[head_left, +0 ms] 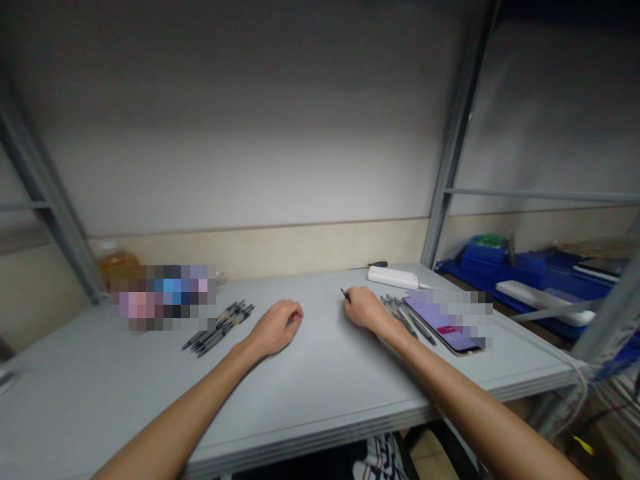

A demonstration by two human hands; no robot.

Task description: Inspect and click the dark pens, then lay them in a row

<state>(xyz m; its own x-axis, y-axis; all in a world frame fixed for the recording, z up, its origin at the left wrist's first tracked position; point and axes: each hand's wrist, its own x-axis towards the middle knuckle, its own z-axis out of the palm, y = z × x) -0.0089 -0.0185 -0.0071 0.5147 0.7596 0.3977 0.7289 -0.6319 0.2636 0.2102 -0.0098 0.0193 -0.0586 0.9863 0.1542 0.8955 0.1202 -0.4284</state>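
Observation:
Both my hands rest on a grey table [310, 387]. My left hand [277, 325] lies curled into a loose fist near the middle, and I cannot make out anything in it. My right hand [364, 308] is closed on a thin dark pen whose tip [345, 293] sticks out to the left. A bunch of dark pens [220, 327] lies to the left of my left hand. Several grey pens [407, 318] lie just right of my right hand, beside a phone [443, 323] with a lit purple screen.
A white oblong device [393, 277] lies at the table's back edge. An amber bottle [116, 261] stands at the back left beside a blurred patch. Blue bins [520, 270] fill the neighbouring shelf on the right. Metal rack posts [453, 143] frame the table.

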